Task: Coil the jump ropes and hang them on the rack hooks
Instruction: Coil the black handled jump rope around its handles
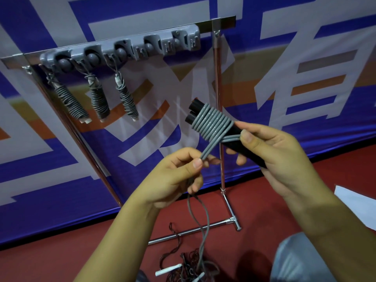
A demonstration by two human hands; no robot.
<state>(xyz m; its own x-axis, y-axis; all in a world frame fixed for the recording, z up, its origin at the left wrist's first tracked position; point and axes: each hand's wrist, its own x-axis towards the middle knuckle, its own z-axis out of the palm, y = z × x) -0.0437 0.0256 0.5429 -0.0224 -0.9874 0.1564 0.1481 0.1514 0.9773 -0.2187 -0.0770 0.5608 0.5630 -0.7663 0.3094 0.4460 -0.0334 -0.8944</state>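
Note:
My right hand (278, 155) grips two black jump-rope handles (194, 111) held side by side, with grey rope (213, 124) wound around them in several turns. My left hand (179, 171) pinches the doubled free length of that grey rope just below the coil; the rest hangs down toward the floor (264, 216). A grey hook rack (122, 49) sits on a metal stand's top bar. Three coiled grey ropes (71, 100), (99, 100), (127, 100) hang from its left hooks.
The stand's right upright (220, 139) passes just behind my hands, and its foot bar (193, 231) lies on the red floor. A tangle of dark ropes with white handles (183, 267) lies below. A blue and white banner (305, 78) is the backdrop. White paper (358, 202) lies at right.

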